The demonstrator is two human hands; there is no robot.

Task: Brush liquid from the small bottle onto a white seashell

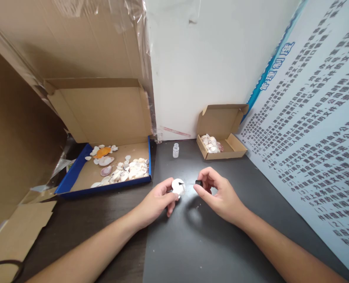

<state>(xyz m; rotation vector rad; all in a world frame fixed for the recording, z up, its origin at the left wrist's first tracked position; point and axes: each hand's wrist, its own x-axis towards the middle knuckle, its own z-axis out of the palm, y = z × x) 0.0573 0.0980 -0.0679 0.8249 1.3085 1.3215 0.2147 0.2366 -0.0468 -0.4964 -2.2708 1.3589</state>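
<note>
My left hand point(158, 200) pinches a white seashell point(178, 186) just above the dark table. Close to its right, my right hand point(218, 194) is closed on a small black cap or brush handle point(198, 182), whose tip points at the shell. A small clear bottle point(176, 150) stands uncapped on the table behind both hands.
A blue-edged cardboard tray point(74, 177) at the left holds several white shells and an orange one point(103, 151). A small cardboard box point(236, 145) with shells sits at the back right. A printed poster point(310, 137) leans along the right. Flat cardboard point(15, 232) lies at the near left.
</note>
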